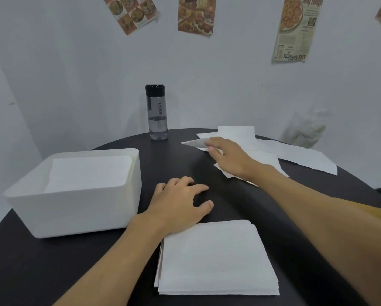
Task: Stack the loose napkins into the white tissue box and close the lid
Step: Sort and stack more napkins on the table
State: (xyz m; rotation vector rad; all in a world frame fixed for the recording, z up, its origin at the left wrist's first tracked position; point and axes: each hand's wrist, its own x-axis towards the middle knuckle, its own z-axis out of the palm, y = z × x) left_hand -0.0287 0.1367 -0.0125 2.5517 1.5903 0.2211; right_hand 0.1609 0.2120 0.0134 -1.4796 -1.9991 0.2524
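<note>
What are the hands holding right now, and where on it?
The right hand pinches a loose napkin at its edge; the left hand holds nothing.

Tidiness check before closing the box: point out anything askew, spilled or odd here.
The loose napkins at the far right lie scattered, overlapping at odd angles, one pinched by the right hand. The near stack is neat, the water bottle upright, nothing spilled. No lid for the white box shows.

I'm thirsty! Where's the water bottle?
Head view: the water bottle stands at the far edge of the table, behind the white box, left of the right hand.
</note>
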